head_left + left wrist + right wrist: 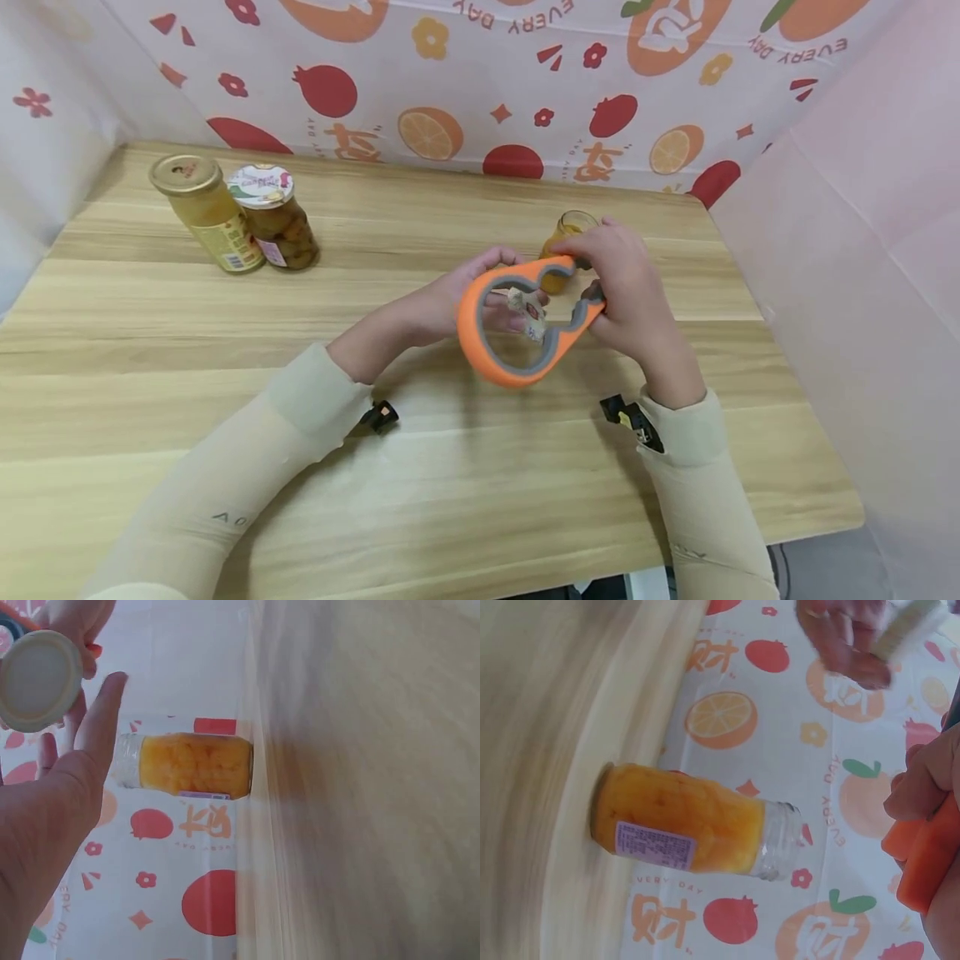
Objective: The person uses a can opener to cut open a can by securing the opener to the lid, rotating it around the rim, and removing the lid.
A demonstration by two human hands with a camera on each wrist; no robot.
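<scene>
My right hand (618, 279) grips the two handle ends of an orange jar opener (480, 354) with a grey inner lining, held above the table. Through its wide loop I see a pale jar lid (528, 315), tilted steeply, at the fingers of my left hand (465, 300). In the left wrist view the lid (39, 681) turns its flat whitish side to the camera, with fingers behind and beside it. An open glass jar (682, 821) of orange fruit stands beyond the opener, partly hidden by it and my right hand in the head view.
A tall yellow jar (213, 221) with a gold lid and a shorter jar of brownish fruit (288, 233) stand close together at the back left of the wooden table (187, 367). Behind the table hangs a fruit-printed curtain (480, 83).
</scene>
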